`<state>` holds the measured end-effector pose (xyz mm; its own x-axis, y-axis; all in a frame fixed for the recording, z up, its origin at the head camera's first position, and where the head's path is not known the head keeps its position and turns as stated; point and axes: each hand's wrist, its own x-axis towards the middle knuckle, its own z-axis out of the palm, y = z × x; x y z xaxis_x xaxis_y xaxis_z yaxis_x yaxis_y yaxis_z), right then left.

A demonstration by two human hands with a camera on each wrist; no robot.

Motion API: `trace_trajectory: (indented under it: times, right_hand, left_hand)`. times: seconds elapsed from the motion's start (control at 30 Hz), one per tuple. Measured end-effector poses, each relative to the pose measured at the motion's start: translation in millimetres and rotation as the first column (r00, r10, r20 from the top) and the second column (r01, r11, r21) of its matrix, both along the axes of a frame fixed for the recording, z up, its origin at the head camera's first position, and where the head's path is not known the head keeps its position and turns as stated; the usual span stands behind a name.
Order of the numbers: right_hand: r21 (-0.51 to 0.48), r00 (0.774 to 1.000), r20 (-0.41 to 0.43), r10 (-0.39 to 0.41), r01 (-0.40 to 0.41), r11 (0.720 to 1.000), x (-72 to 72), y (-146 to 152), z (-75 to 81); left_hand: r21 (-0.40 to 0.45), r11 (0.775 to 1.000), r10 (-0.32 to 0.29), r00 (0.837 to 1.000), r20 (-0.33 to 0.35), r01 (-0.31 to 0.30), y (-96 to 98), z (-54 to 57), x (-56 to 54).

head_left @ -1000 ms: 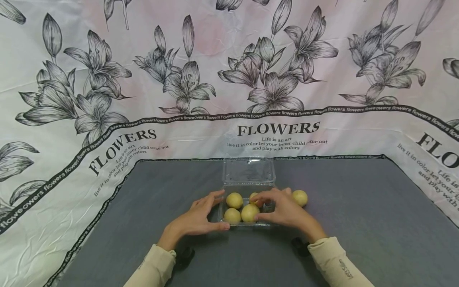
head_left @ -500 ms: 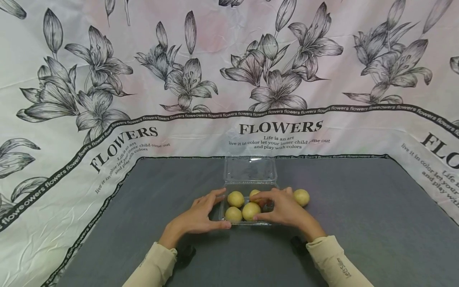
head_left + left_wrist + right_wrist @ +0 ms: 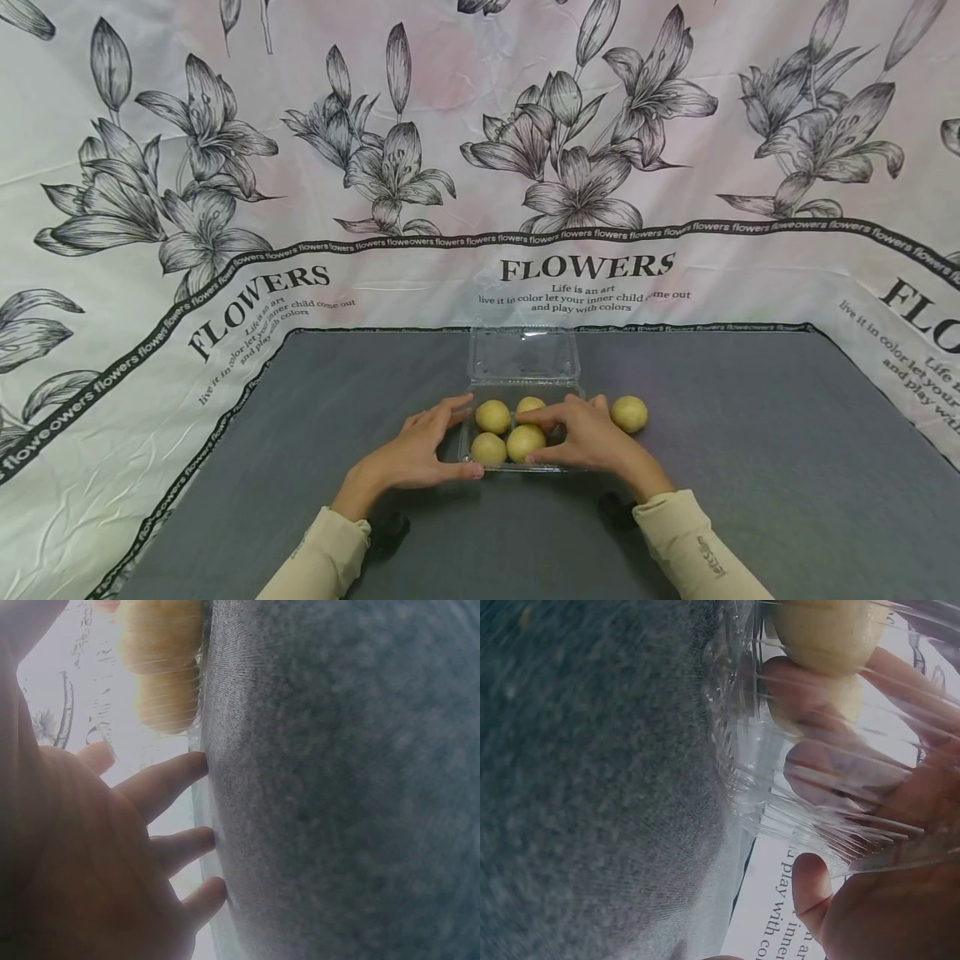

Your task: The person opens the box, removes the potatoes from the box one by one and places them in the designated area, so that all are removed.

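A clear plastic box (image 3: 525, 357) stands on the table with its lid raised at the back. Inside sit several pale yellow balls, including a rear-left ball (image 3: 492, 416) and a front-left ball (image 3: 488, 449). My left hand (image 3: 408, 450) rests along the box's left side, fingers spread and fairly straight, thumb at the front corner. Reaching into the box, my right hand (image 3: 588, 435) pinches the front-middle ball (image 3: 525, 444) between thumb and index finger. Through the clear wall, the right wrist view shows fingers (image 3: 817, 774) inside the box. My right fingers partly cover a rear ball (image 3: 530, 405).
Another yellow ball (image 3: 629, 414) lies on the grey tabletop (image 3: 360, 367), outside the box, just beyond my right hand. Behind the table hangs a white cloth (image 3: 420, 283) printed with flowers and lettering. Dark objects (image 3: 390, 533) sit under both wrists.
My right hand has shifted slightly left inside the box, uncovering more of the rear ball. The left hand and box stay in place. The head view tilted a little.
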<state>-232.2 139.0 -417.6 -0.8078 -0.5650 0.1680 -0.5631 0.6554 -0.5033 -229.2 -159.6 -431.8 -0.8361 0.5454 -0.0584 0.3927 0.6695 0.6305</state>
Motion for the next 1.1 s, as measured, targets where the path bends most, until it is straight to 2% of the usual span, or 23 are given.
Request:
trace_trajectory:
  times: [0.67,1.1]
  right_hand:
    - [-0.022,1.0,0.011,-0.019,0.019,1.0,-0.5,1.1,-4.5]
    - [-0.036,0.999,0.016,-0.03,0.03,0.999,-0.3,0.5,-6.6]
  left_hand:
    - [-0.001,1.0,0.001,1.0,-0.024,-0.001,0.2,-1.8,0.0]
    - [0.006,1.0,0.0,1.0,-0.006,0.0,-0.1,-1.2,-0.1]
